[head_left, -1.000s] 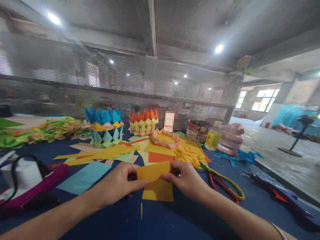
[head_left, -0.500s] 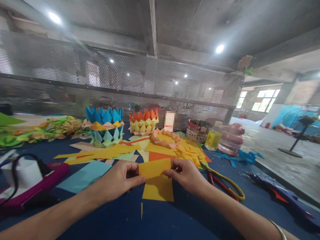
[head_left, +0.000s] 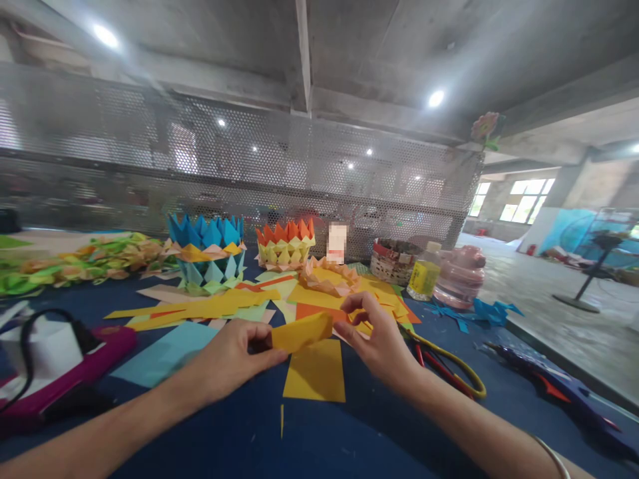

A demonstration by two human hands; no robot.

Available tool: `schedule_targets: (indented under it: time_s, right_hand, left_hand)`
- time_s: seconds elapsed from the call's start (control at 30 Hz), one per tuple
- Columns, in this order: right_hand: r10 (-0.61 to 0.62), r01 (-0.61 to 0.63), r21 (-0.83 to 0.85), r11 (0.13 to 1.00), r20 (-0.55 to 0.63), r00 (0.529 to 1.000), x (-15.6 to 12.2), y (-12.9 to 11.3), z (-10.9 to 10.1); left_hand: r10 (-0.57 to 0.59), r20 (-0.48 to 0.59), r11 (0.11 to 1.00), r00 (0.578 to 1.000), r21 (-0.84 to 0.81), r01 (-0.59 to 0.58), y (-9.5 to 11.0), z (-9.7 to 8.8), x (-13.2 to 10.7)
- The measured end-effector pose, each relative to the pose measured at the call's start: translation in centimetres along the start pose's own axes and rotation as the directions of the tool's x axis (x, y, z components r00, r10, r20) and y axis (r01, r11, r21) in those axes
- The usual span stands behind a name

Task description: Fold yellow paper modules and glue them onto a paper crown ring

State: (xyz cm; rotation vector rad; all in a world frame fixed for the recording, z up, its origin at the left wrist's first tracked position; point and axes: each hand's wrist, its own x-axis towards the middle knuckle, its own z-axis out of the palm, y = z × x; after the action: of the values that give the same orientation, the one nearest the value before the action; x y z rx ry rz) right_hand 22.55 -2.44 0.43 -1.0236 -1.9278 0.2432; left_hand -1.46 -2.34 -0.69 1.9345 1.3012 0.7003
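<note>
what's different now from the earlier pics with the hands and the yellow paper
The right hand has risen slightly and spread its fingers, losing its grip on the right end of the held yellow paper; whether it still touches is unclear. That paper now shows a narrower face. Unchanged: the left hand's hold, the yellow sheet below.

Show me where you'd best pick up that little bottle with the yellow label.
Probably around the bottle's body at the label, coming from the near side with the right hand, which is closer. It stands upright with its cap on top, and the pink container crowds its right, while the woven basket sits to its left.
</note>
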Motion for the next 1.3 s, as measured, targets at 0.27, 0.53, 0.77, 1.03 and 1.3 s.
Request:
schedule_targets:
  time_s: [0.27,0.53,0.77,1.03,1.3]
  right_hand:
    - [-0.278,0.321,-0.295,0.9,0.181,0.943,-1.3,-1.7,0.3]
    - [-0.453,0.512,-0.279,0.812,0.25,0.856,-1.5,-1.7,0.4]
    - [-0.479,0.527,-0.246,0.813,0.232,0.847,-1.4,-1.1,0.4]
    - [-0.476,0.539,-0.156,0.828,0.315,0.821,-1.4,-0.9,0.4]
    - [-0.406,0.481,-0.128,0.867,0.376,0.833,-0.7,0.8,0.2]
  left_hand:
    - [0.217,-0.075,0.953,0.973,0.234,-0.194,0.2,0.7,-0.7]
    - [0.315,0.025,0.92,0.949,0.238,-0.312,1.1,1.1,-1.7]
    - [0.647,-0.125,0.739,0.752,0.345,-0.579,1.0,1.1,-3.1]
    - [0.733,0.018,0.635,0.68,0.34,-0.693,1.0,1.1,-3.5]
    - [0.68,0.183,0.613,0.71,0.391,-0.687,1.2,0.8,-2.6]
